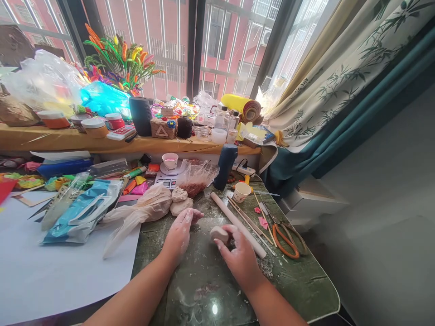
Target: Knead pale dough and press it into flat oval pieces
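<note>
My right hand (239,256) is closed round a smooth, rounded lump of pale clay (219,234), gripping it between thumb and fingers just above the dark green tabletop. To its left my left hand (181,231) is open, fingers stretched forward and palm turned inward, with white powder on the skin. Right behind the left hand lie rough lumps of pale clay (180,207) beside a crumpled plastic bag (149,201). A pale rolling pin (238,224) lies slantwise beyond my right hand.
Thin wooden sticks (249,219), orange-handled scissors (287,242) and a paper cup (242,192) sit at right. Behind stand a dark bottle (225,167), a bag of reddish-brown material (195,181) and a scale (166,181) bearing another cup. White paper (68,276) covers the left side.
</note>
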The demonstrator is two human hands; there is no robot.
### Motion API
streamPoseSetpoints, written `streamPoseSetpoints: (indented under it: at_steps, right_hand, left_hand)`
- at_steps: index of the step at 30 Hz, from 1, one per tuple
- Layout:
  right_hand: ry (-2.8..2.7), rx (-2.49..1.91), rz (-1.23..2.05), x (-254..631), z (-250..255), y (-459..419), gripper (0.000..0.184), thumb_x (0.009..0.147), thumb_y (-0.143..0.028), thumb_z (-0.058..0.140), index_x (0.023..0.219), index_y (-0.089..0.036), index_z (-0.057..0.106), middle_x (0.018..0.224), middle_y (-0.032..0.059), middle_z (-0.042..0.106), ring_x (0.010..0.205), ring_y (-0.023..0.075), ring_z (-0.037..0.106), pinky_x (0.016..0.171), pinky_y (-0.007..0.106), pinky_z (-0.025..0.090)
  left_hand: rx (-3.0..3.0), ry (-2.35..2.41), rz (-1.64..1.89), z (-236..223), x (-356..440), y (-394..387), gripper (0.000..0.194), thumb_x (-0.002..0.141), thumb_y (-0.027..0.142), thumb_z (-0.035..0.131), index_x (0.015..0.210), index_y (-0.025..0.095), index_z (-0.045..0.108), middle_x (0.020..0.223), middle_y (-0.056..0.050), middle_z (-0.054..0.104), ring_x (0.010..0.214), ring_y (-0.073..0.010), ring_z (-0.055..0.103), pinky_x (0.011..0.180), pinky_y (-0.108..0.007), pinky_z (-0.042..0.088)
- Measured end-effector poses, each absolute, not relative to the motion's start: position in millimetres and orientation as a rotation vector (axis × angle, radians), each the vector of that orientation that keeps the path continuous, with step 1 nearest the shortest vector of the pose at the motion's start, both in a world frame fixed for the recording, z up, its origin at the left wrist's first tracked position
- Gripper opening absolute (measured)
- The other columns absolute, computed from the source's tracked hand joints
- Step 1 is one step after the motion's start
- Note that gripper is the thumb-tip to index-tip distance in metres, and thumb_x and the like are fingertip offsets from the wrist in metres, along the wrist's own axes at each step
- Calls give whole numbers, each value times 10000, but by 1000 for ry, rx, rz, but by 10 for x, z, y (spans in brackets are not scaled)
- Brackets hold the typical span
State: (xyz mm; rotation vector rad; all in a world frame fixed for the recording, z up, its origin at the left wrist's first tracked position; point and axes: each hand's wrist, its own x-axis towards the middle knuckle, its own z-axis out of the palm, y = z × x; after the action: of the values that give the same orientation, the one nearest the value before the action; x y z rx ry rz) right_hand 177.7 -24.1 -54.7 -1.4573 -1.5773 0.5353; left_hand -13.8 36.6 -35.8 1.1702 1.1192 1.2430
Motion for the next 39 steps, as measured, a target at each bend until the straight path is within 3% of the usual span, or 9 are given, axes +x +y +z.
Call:
streamPoseSetpoints:
  at_steps: [18, 25, 33, 39]
  right_hand:
    - [-1538, -1480, 572, 1753, -482, -219, 167, 887, -384, 662, 945, -230, 635, 899, 40, 734, 839, 228, 695, 771, 344, 548]
    - [-1645, -1525, 607, 1761, -520, -203, 184, 885, -355, 652, 1019, -233, 621, 925, 44, 733, 850, 239, 698, 771, 355, 550]
    - [-1826, -1496, 476, 1748, -600, -198, 381, 872, -269, 648, 1251, -242, 614, 1197, 97, 703, 1147, 298, 655, 1005, 456, 524]
    - [-1630, -1416, 439, 1779, -609, -239, 409, 889, -330, 653, 1275, -216, 582, 1126, 93, 730, 1028, 259, 705, 928, 410, 574]
  left_hand:
    - [1151, 1125, 1233, -387, -130, 375, 412, 923, 566, 512, 925, 196, 693, 1017, -98, 744, 1027, -273, 678, 1018, -425, 503]
    - [1174, 1113, 1238, -395, -138, 378, 404, 937, 552, 506, 925, 196, 696, 1013, -96, 743, 1019, -266, 680, 1004, -418, 510]
    - [1179, 1112, 1236, -367, -143, 354, 398, 951, 541, 491, 927, 199, 693, 1025, -92, 737, 1045, -267, 671, 1007, -416, 505]
    - [1161, 1108, 1236, -368, -139, 358, 410, 931, 563, 520, 911, 193, 696, 994, -95, 744, 1011, -266, 683, 996, -415, 509]
